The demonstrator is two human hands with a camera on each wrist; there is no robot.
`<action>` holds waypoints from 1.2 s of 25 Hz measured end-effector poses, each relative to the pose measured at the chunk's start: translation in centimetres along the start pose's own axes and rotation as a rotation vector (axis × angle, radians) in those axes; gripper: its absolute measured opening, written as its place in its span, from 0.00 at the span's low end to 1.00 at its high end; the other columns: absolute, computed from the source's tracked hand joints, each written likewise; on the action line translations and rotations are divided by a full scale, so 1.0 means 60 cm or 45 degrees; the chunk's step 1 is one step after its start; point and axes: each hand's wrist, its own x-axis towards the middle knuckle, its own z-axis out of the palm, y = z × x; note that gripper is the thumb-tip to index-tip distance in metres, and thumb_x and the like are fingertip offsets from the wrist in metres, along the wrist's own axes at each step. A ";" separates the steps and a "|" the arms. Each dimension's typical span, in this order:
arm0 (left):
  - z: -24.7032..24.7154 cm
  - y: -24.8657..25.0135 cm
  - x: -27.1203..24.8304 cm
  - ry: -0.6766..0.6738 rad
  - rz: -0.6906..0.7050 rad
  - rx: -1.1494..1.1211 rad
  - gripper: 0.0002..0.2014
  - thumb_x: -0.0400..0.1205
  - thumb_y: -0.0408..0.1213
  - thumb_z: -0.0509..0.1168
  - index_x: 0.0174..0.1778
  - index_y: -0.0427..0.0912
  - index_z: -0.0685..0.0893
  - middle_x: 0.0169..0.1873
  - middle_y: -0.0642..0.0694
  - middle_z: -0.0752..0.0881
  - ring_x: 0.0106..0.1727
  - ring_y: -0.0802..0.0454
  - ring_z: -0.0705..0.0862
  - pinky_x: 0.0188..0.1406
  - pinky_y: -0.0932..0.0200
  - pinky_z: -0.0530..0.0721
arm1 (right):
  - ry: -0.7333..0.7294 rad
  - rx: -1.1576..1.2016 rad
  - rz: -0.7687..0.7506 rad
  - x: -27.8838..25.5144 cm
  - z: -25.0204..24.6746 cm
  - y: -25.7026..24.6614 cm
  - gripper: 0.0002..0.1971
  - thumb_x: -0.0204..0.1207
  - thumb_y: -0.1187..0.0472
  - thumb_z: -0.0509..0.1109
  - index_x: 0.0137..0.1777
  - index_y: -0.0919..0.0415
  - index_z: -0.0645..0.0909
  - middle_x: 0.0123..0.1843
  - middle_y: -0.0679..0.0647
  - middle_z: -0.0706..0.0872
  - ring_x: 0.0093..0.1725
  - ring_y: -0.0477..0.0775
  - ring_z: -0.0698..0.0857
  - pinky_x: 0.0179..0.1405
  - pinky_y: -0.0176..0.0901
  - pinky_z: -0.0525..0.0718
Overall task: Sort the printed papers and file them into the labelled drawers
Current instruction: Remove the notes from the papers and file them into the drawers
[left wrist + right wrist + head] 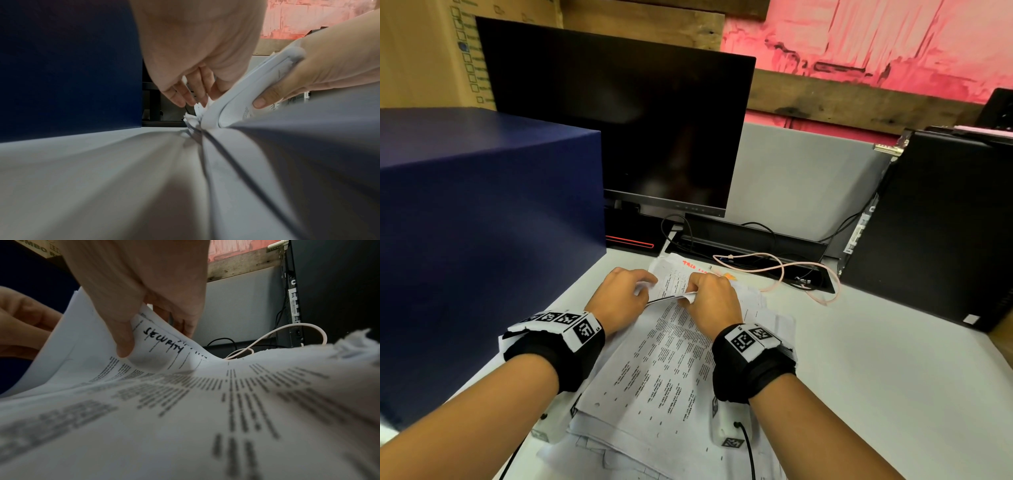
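The work area is a pale grey tabletop (pixel 876 359) set against a grey partition, with a dark monitor (pixel 619 130) at the rear, a large blue box (pixel 482 222) on the left and a black computer tower (pixel 935 233) on the right. A pink cable (pixel 780 270) lies looped just behind the papers.

The stack of printed papers (pixel 671 370) lies loose and fanned on the tabletop directly in front of the person. No labelled drawer is visible in any view.

The right hand (pixel 712 301) pinches the far edge of the top sheet (pixel 164 344) between thumb and fingers and curls it upward. The right wrist view shows "SECURITY" handwritten on this sheet. The left hand (pixel 619 294) has its fingers curled down at the left side of the same lifted edge; whether it grips a sheet or only steadies the stack cannot be told.

Judged step: reading the label on 1 sheet and separating it from the stack.

Risks from this position:
1. The pinch may take 2 sheets, which would misfile 1 of them.
2. A sharp pull on the curled edge may crease or tear the sheet.
3. Lifting without steadying may slide the fanned stack apart or toward the near tabletop edge.
4. A forward sweep may snag the cable.
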 end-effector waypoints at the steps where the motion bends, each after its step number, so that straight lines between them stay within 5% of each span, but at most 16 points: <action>1: -0.002 0.002 -0.001 0.026 0.013 -0.045 0.13 0.81 0.34 0.63 0.58 0.53 0.83 0.54 0.48 0.84 0.57 0.51 0.82 0.58 0.62 0.78 | -0.001 -0.007 -0.002 0.000 0.000 -0.001 0.11 0.74 0.55 0.76 0.40 0.51 0.74 0.49 0.54 0.86 0.54 0.58 0.81 0.53 0.51 0.82; 5: -0.004 0.008 -0.005 0.033 -0.003 -0.295 0.12 0.78 0.33 0.71 0.50 0.53 0.78 0.38 0.53 0.88 0.41 0.58 0.85 0.39 0.68 0.77 | -0.001 -0.009 0.003 0.000 0.000 -0.001 0.11 0.74 0.55 0.76 0.40 0.50 0.75 0.49 0.54 0.86 0.54 0.58 0.81 0.54 0.51 0.82; 9: -0.005 0.012 -0.006 -0.036 0.048 -0.167 0.05 0.79 0.34 0.70 0.40 0.50 0.85 0.33 0.52 0.87 0.35 0.58 0.82 0.32 0.75 0.75 | 0.017 -0.026 -0.023 0.000 0.001 -0.001 0.09 0.74 0.55 0.76 0.43 0.53 0.77 0.50 0.55 0.86 0.54 0.59 0.82 0.52 0.50 0.82; 13: -0.010 0.020 -0.012 -0.055 0.085 -0.258 0.09 0.84 0.38 0.65 0.37 0.48 0.80 0.34 0.52 0.85 0.34 0.61 0.80 0.33 0.76 0.74 | 0.122 0.060 0.008 0.001 0.003 0.000 0.21 0.74 0.54 0.76 0.60 0.58 0.70 0.55 0.55 0.84 0.57 0.59 0.80 0.54 0.52 0.80; 16: -0.013 0.024 -0.016 -0.126 0.052 -0.432 0.19 0.85 0.56 0.57 0.37 0.46 0.79 0.32 0.49 0.84 0.33 0.56 0.79 0.38 0.65 0.77 | 0.081 0.008 0.011 0.001 0.006 0.003 0.22 0.76 0.52 0.74 0.68 0.54 0.74 0.61 0.56 0.78 0.63 0.58 0.75 0.59 0.51 0.79; 18: -0.016 0.025 -0.018 -0.198 0.039 -0.504 0.30 0.78 0.71 0.52 0.41 0.46 0.83 0.37 0.44 0.86 0.38 0.50 0.82 0.45 0.53 0.81 | 0.115 -0.032 0.017 0.000 0.004 0.003 0.17 0.77 0.49 0.73 0.62 0.56 0.80 0.60 0.57 0.73 0.63 0.58 0.73 0.57 0.49 0.80; 21: -0.019 0.032 -0.027 -0.319 0.077 -0.510 0.31 0.69 0.78 0.55 0.44 0.53 0.83 0.37 0.57 0.85 0.36 0.65 0.81 0.42 0.63 0.76 | 0.280 -0.078 -0.006 -0.002 0.001 0.002 0.14 0.73 0.50 0.75 0.54 0.55 0.81 0.58 0.54 0.70 0.59 0.56 0.70 0.53 0.45 0.77; 24: -0.018 0.035 -0.025 -0.415 0.109 -0.504 0.47 0.57 0.84 0.57 0.62 0.53 0.82 0.54 0.58 0.87 0.56 0.63 0.84 0.58 0.63 0.79 | 0.371 -0.132 -0.013 -0.002 -0.001 0.005 0.14 0.70 0.55 0.77 0.54 0.53 0.82 0.61 0.53 0.70 0.62 0.55 0.70 0.57 0.39 0.70; 27: -0.019 0.032 -0.026 -0.424 0.110 -0.482 0.47 0.60 0.81 0.62 0.66 0.51 0.79 0.58 0.57 0.86 0.60 0.60 0.83 0.63 0.58 0.79 | 0.381 -0.110 0.030 -0.002 0.000 0.003 0.16 0.71 0.49 0.76 0.55 0.53 0.82 0.62 0.52 0.70 0.64 0.55 0.70 0.61 0.41 0.70; 30: -0.013 0.030 -0.022 -0.400 0.078 -0.298 0.21 0.76 0.55 0.72 0.61 0.53 0.79 0.53 0.57 0.86 0.55 0.59 0.85 0.55 0.63 0.82 | 0.330 0.019 0.080 0.000 0.000 -0.001 0.21 0.72 0.47 0.76 0.60 0.53 0.77 0.62 0.52 0.72 0.64 0.54 0.72 0.63 0.44 0.75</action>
